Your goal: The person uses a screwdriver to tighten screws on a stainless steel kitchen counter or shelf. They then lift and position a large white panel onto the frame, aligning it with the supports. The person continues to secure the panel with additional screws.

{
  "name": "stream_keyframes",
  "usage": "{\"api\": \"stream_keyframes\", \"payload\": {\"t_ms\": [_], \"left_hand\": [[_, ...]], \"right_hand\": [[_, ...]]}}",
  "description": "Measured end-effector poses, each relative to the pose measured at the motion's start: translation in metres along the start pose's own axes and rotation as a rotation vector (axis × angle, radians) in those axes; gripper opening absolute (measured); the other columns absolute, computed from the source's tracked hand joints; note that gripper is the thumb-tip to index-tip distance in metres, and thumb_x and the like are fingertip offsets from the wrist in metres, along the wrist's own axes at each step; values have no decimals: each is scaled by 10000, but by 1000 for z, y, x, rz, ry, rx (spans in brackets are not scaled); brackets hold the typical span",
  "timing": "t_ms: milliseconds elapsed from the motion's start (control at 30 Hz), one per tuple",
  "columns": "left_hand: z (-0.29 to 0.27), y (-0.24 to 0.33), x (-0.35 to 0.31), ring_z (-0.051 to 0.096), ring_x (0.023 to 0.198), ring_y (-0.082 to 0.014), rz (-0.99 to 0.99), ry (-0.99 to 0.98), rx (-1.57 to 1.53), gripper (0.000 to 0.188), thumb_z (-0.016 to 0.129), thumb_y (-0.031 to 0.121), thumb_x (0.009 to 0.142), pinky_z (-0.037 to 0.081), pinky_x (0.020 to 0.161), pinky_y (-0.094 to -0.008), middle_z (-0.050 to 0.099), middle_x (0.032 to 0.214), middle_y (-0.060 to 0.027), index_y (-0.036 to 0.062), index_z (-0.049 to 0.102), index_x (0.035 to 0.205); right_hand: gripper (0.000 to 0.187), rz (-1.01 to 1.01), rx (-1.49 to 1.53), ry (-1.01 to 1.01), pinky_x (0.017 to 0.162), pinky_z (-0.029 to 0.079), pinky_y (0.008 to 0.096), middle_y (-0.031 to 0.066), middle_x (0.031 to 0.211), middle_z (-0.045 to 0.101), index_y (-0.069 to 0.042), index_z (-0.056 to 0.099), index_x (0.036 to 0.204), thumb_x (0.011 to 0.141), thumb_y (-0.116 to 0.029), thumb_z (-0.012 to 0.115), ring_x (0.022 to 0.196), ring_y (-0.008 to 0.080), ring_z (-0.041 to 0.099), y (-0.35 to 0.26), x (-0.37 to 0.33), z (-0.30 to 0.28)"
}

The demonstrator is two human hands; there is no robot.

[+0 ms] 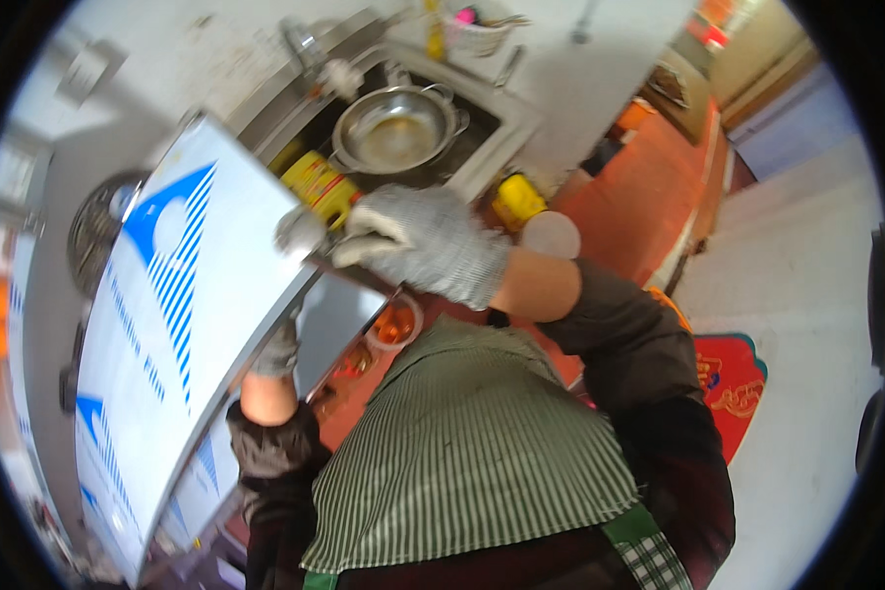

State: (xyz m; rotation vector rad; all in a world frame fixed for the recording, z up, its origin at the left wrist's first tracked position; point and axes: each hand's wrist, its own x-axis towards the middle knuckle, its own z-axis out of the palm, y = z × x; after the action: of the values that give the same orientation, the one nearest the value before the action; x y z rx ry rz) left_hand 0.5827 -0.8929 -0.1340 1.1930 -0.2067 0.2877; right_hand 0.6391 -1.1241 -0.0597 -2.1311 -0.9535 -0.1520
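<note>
A large white panel (231, 246) with blue-striped protective film stands tilted across the left side. My right hand (423, 241), in a grey knit glove, is at the panel's upper right corner with its fingers pinched together. A blurred, silvery rounded thing (302, 233) sits at its fingertips, against the panel's edge; its kind is unclear. My left hand (279, 350), also gloved in grey, is under the panel's near edge, beside a lower pale sheet (334, 324). The panel partly hides its fingers.
A sink (506, 133) beyond my right hand holds a metal pan (395, 130). Next to it are a yellow-and-red container (320, 187) and a yellow jar (519, 202). A clear bowl of orange contents (395, 323) is near my apron. An orange-red surface (634, 211) extends right.
</note>
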Motion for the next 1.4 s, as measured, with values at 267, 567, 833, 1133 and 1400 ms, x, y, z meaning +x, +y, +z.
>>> {"api": "stream_keyframes", "payload": {"t_ms": [267, 567, 833, 1133, 1400], "left_hand": [[-5, 11, 7, 543, 1019, -218, 76, 48, 592, 437, 523, 281, 933, 462, 868, -312, 529, 1179, -118, 33, 426, 1279], [-15, 5, -4, 547, 938, -209, 18, 14, 525, 387, 524, 275, 929, 462, 814, -312, 536, 1092, -108, 32, 452, 1221], [-19, -5, -4, 551, 866, -202, -16, -13, 480, 344, 524, 269, 926, 462, 765, -313, 542, 1015, -99, 31, 475, 1169], [-33, -17, -19, 555, 785, -193, -99, -22, 361, 301, 525, 262, 921, 462, 710, -314, 549, 929, -90, 29, 501, 1111], [-15, -26, -20, 596, 927, -252, -274, 121, 652, 309, 551, 312, 890, 434, 855, -411, 616, 1043, -136, 92, 554, 1107]], "right_hand": [[210, -209, -500, 49, 546, 514, 359, 98, 723, 594, -63, 565, 923, 863, -263, 588, 616, 254, 634, -18, -15, 3], [202, 205, 267, -357, 594, 504, 317, 90, 782, 590, -39, 607, 931, 890, -235, 578, 667, 187, 621, -6, 8, -21], [258, 740, 1285, -388, 363, 311, 179, 14, 654, 552, -9, 617, 895, 878, -265, 636, 444, 42, 424, 2, 3, -15], [244, 122, 216, 121, 676, 519, 299, 95, 847, 660, -22, 637, 972, 846, -230, 656, 753, 193, 647, -15, -13, 3], [279, 54, 38, 41, 685, 521, 384, 144, 850, 654, -38, 628, 980, 894, -293, 559, 772, 285, 650, -13, -9, 8]]}}
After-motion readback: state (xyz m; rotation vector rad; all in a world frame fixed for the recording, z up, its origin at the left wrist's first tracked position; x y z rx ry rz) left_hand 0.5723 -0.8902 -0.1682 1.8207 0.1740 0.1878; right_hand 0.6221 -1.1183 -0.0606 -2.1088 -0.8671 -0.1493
